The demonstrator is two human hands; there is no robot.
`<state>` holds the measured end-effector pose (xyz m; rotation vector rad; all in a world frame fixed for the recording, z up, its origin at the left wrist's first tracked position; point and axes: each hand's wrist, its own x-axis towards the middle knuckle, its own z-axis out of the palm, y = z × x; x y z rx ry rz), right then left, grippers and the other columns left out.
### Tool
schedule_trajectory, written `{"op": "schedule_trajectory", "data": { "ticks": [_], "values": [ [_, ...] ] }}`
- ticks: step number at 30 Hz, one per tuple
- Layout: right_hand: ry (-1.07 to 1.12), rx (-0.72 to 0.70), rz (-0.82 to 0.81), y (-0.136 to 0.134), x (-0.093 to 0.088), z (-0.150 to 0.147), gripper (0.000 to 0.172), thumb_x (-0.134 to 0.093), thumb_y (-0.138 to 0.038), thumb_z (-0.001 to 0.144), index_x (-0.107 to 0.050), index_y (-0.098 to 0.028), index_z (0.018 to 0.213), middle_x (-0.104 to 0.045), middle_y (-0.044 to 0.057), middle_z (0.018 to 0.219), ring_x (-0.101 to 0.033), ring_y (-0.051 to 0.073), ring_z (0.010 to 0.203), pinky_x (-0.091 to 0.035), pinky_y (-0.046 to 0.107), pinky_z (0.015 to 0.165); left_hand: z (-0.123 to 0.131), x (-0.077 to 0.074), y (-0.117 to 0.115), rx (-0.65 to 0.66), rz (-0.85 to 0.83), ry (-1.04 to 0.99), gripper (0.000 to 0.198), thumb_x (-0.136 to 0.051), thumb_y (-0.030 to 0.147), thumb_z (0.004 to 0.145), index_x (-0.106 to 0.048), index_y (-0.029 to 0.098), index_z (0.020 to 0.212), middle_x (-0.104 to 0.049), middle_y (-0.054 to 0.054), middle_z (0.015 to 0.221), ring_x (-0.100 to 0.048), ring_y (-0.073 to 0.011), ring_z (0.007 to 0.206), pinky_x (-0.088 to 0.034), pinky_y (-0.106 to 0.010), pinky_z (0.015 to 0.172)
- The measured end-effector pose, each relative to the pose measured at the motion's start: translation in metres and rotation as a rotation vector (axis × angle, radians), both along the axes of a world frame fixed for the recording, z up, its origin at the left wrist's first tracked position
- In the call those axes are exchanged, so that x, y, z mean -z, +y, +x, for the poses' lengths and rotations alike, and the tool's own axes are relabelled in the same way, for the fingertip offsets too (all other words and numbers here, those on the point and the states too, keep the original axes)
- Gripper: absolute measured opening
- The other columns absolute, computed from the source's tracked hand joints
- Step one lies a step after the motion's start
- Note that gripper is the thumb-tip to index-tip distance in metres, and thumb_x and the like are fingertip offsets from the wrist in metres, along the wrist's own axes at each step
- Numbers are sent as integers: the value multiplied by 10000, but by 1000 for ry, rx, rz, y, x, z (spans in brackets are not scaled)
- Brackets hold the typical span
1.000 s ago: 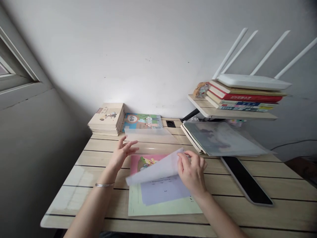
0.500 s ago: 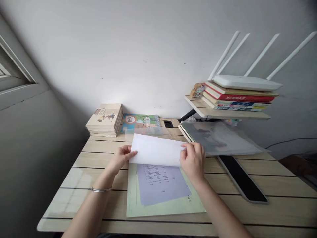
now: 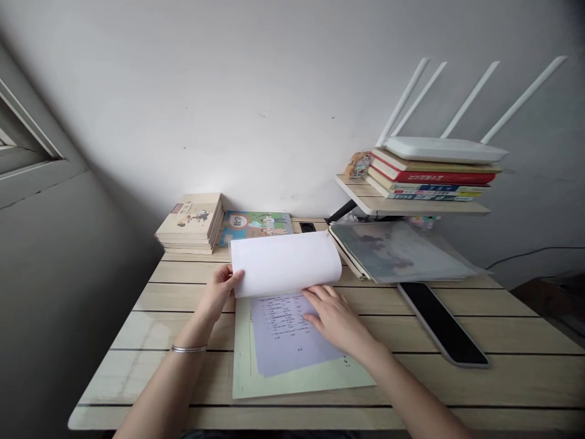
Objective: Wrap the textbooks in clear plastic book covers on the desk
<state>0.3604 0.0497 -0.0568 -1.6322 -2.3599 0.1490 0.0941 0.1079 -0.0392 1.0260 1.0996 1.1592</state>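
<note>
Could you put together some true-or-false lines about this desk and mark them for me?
1. The left hand holds the white paper. True.
2. The bracelet is on the right wrist. False: the silver bracelet is on the left wrist.
3. The right hand lies over the purple sheet. True.
4. The phone stands upright. False: the phone lies flat on the table.
5. The router sits on stacked books. True.
</note>
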Motion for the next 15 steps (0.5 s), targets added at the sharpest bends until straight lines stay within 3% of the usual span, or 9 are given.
{"op": "schedule_trajectory", "data": {
  "ticks": [4,8,12,15],
  "values": [
    [-108,51,-19,5,-8,-3,346,-651,-298,777,-568,-242,1108,-591,85,1120,-523,277,1002,-417,420,796,-1,1,1,-9,2,9,493,-772,554,538,-478,170,634,-500,45,567,-399,-73,497,-268,-199,473],
    [-85,112,-135,16,-11,0,298,-732,-356,680,-562,-219,882,-596,48,971,-521,261,952,-397,378,769,-2,5,3,-19,-1,14,483,-766,557,544,-513,164,668,-525,34,596,-411,-80,510,-271,-204,478],
    [61,142,-247,21,-8,3,281,-745,-318,628,-514,-203,738,-573,23,896,-517,230,903,-397,310,723,-2,6,3,-10,-3,25,487,-765,563,540,-513,164,658,-514,41,588,-408,-78,513,-279,-203,487],
    [220,138,-358,12,-16,14,191,-670,-256,670,-494,-202,722,-571,-11,785,-528,178,765,-383,260,647,-2,5,3,0,20,42,471,-759,553,561,-504,164,633,-510,39,587,-405,-78,522,-274,-203,490]
  ]
}}
